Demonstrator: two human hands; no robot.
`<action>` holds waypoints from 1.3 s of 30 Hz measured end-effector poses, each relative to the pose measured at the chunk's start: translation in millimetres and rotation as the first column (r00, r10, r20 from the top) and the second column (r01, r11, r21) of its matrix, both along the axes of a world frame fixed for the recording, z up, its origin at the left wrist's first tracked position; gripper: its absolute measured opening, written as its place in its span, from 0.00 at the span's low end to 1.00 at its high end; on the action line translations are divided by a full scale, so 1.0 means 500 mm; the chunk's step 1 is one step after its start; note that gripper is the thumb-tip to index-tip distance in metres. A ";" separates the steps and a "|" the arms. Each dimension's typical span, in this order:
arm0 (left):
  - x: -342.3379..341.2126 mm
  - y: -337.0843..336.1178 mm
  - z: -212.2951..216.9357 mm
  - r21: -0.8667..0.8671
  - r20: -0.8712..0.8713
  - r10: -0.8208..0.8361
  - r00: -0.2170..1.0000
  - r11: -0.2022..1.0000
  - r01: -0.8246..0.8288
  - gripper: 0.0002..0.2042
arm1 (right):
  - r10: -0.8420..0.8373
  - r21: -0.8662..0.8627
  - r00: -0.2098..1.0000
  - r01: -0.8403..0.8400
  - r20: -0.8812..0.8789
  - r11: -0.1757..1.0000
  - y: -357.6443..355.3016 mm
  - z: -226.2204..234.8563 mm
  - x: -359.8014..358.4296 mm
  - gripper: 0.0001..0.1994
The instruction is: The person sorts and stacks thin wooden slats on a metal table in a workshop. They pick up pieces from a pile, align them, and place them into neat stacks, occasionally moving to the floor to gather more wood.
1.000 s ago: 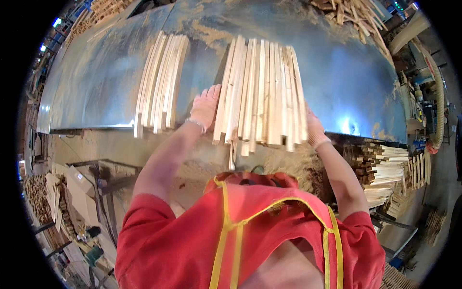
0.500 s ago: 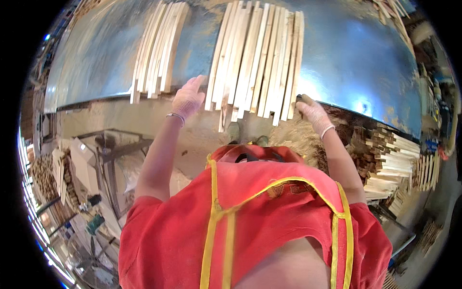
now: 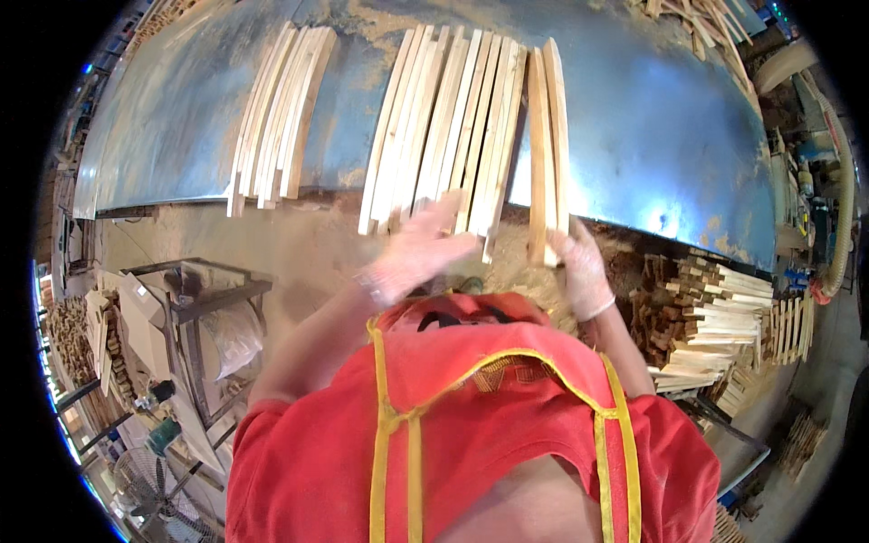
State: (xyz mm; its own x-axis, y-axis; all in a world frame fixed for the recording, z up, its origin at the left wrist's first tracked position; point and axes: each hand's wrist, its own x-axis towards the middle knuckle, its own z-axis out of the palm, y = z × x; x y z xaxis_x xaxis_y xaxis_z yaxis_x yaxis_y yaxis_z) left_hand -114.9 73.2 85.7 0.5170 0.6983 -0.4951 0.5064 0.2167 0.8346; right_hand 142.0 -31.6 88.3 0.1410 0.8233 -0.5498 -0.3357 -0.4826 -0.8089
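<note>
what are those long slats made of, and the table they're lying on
Slats: pale bare wood, apparently unfinished, with faint grain and sawdust nearby. Table: seems to be sheet metal, bluish grey with a dull sheen, reflective spots and a dusting of sawdust.

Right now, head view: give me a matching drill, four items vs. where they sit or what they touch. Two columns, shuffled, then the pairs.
Items
1. left hand
2. right hand
3. small slat bundle
4. slat pile

Places
A. alone on the metal table, left of the big row
B. at the near ends of the big slat row
C. below the table edge, on the right
D. at the near ends of the two slats set apart to the right

Pairs: 1-B, 2-D, 3-A, 4-C
</note>
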 end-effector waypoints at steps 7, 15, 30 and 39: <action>0.182 0.075 -0.041 -0.559 0.496 0.350 0.795 0.829 -0.016 0.25 | -0.221 0.306 0.966 0.253 -0.136 0.918 -0.062 -0.097 -0.023 0.41; 0.020 0.124 -0.065 -0.543 0.532 0.410 0.741 0.837 -0.073 0.27 | 0.383 -0.270 0.737 -0.276 0.557 0.923 -0.040 -0.232 0.027 0.39; -0.611 0.503 -0.171 0.322 0.015 0.471 0.882 0.833 -0.450 0.38 | 0.409 -0.372 0.729 -0.225 0.549 0.901 0.243 -0.242 -0.011 0.54; -0.437 0.181 -0.214 0.301 -0.162 0.191 0.968 0.944 -0.136 0.17 | 0.273 -0.303 0.872 -0.153 0.406 0.941 0.237 -0.229 -0.035 0.49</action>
State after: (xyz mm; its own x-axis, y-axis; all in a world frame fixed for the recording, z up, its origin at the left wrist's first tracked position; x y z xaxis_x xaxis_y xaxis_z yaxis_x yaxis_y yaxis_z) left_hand -333.5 163.9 -21.4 0.3012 0.8914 -0.3387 0.6361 0.0768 0.7678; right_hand 124.6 86.9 -26.1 0.2524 0.7013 -0.6666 0.1563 -0.7094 -0.6872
